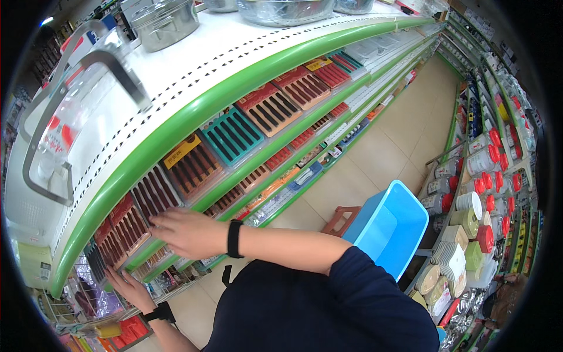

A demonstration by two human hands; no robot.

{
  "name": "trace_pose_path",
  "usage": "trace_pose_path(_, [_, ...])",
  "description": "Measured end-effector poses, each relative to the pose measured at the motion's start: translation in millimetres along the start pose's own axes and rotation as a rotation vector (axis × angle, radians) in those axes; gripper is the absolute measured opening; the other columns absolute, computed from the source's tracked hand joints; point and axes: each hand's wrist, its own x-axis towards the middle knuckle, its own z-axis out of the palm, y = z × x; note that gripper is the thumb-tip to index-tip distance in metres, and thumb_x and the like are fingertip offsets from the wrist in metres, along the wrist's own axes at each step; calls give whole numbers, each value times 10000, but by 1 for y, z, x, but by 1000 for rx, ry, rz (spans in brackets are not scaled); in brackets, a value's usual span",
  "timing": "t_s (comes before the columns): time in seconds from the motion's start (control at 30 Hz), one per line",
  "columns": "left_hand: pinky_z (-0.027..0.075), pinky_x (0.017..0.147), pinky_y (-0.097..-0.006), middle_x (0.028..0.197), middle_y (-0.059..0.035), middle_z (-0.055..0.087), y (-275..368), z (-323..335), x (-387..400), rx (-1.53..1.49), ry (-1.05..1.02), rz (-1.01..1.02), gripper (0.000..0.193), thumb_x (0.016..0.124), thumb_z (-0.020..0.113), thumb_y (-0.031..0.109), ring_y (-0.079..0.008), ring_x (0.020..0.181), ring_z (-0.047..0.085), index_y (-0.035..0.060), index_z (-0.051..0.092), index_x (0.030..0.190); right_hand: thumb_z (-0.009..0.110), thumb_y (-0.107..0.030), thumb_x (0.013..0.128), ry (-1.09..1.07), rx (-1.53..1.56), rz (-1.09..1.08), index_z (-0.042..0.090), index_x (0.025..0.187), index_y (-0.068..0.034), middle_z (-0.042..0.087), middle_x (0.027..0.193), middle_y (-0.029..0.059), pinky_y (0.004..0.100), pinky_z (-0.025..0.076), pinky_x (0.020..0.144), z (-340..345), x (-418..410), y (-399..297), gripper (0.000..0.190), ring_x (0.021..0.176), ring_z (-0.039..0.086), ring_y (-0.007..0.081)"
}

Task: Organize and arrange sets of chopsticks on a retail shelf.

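A row of packaged chopstick sets lies along the upper tier of a green-edged store shelf. My right hand (193, 231) reaches across with its fingers spread, the fingertips at the lower edge of a pack of dark brown chopsticks (155, 191). Further left, my left hand (127, 288) has its fingers extended at the front edge of a dark-coloured pack (95, 262) at the row's end. Between the hands lie red-topped packs of brown chopsticks (128, 222). I see nothing gripped in either hand.
The white shelf top (184, 66) carries metal pots (165, 26) and a bent metal bracket (48, 145). A blue plastic bin (387, 233) stands in the aisle by a brown stool (341, 220). Shelves at the right hold red-lidded jars (481, 160). A wire basket (83, 303) is at lower left.
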Motion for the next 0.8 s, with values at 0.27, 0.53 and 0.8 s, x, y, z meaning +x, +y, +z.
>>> trace_pose_path(0.27, [222, 1299, -521, 1689, -242, 358, 129, -14, -23, -176, 36, 130, 509, 1092, 515, 135, -409, 1581, 319, -22, 458, 1572, 709, -72, 775, 489, -431, 224, 630, 1273, 43, 596, 1371, 249, 554, 472, 1108, -144, -98, 89, 517, 1300, 567, 440])
trace_pose_path(0.53, [322, 1241, -564, 1607, -249, 468, 320, -3, 8, -395, -193, 616, 497, 947, 659, 118, -456, 1515, 405, -4, 593, 1425, 745, -137, 851, 443, -651, 476, 622, 1323, 12, 569, 1428, 238, 562, 396, 1175, -217, -152, 120, 511, 1382, 506, 440])
trace_pose_path(0.8, [343, 1229, -559, 1593, -253, 478, 478, 23, 36, -372, -271, 773, 582, 959, 706, 225, -458, 1472, 447, 5, 556, 1476, 734, -148, 865, 338, -636, 510, 624, 1347, 8, 560, 1480, 227, 530, 418, 1127, -224, -160, 124, 518, 1395, 510, 418])
